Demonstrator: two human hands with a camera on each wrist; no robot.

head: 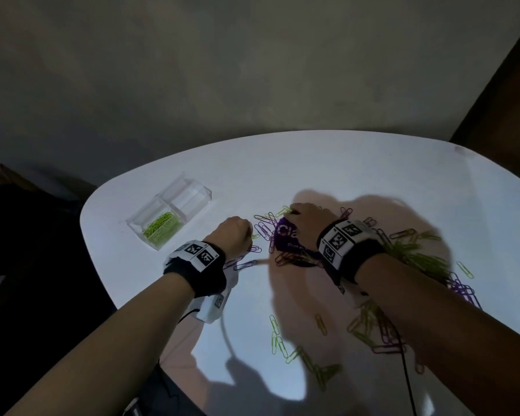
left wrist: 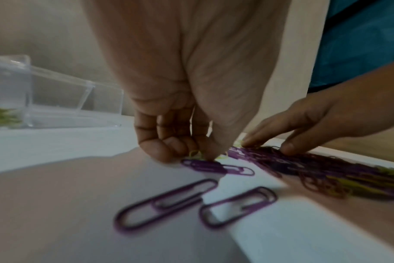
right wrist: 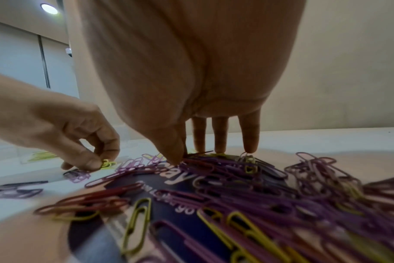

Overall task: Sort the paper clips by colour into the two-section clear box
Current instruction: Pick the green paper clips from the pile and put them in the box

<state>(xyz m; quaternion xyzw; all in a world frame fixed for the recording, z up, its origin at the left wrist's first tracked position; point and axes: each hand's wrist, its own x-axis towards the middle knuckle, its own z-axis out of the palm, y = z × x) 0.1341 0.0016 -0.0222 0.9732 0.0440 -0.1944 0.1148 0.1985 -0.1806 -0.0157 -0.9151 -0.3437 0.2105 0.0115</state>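
Observation:
The clear two-section box (head: 189,196) stands at the table's left; its near section holds green clips (head: 162,227), and the far section looks bare. Green and purple paper clips (head: 409,250) lie mixed in a heap on the right. My left hand (head: 249,232) is curled at the heap's left edge. It pinches a green clip (left wrist: 195,154) between thumb and fingers, seen also in the right wrist view as the green clip (right wrist: 107,163). My right hand (right wrist: 191,154) has straight fingers (right wrist: 249,140) touching the heap's top, near green clips (head: 283,210).
A purple packet (head: 284,235) with white lettering lies under the heap. Loose purple clips (left wrist: 167,202) sit close to my left wrist. More clips (head: 278,340) are scattered near the front. A grey cable (head: 225,331) and a black cable (head: 406,370) cross the white table (head: 312,163).

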